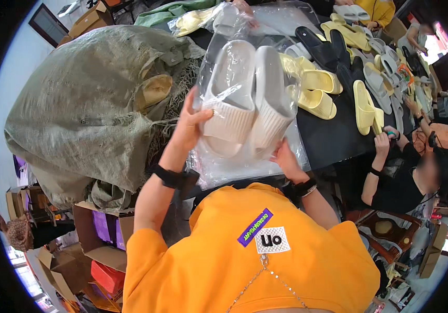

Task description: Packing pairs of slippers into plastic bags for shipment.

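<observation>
A pair of pale grey slide sandals (229, 122) lies side by side inside a clear plastic bag (209, 62), raised over the near side of the table. My left hand (188, 121) grips the bagged pair at its left edge, thumb on the ribbed strap. At the lower right, my right hand (286, 157) holds the bag by the other sandal, its fingers partly hidden behind it. Beneath them lies a stack of clear plastic bags (221, 175) on the table.
A bulging woven sack (88, 104) stands left of the table. Yellow slides (320, 94) and black slides (320, 49) cover the black tabletop (333, 141) to the right. A co-worker in black (398, 177) handles a yellow slide there. Open cardboard boxes (101, 255) sit at lower left.
</observation>
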Motion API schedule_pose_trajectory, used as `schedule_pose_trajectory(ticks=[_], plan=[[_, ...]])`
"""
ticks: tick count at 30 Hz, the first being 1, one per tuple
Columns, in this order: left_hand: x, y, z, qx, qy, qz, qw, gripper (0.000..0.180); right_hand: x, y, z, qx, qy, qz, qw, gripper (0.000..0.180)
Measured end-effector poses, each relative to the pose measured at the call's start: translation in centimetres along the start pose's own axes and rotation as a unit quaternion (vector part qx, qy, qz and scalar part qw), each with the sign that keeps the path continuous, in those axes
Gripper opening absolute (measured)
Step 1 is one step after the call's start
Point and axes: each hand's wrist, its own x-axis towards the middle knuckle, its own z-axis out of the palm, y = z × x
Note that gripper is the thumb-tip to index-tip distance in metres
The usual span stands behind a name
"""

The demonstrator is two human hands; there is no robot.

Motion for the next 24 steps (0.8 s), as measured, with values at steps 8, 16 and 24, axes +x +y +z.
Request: schedule_pose_trajectory(ticks=[8,16,24], plan=[[-1.3,-11.1,-2.6,0.232,0.019,-0.298,0.926,0.071,0.6,0.1,-3.7,0.215,0.148,0.036,0.965,0.069],[-1.0,-3.6,-0.8,0.492,-0.24,-0.283,0.787,0.064,1.8,-0.8,-6.6,0.046,0.205,-0.032,0.977,0.059],[0.8,8.1,-0.3,0.792,-0.04,0.186,0.58,0.06,3.3,-5.1,-9.2,-0.042,0.12,-0.059,0.99,0.056]])
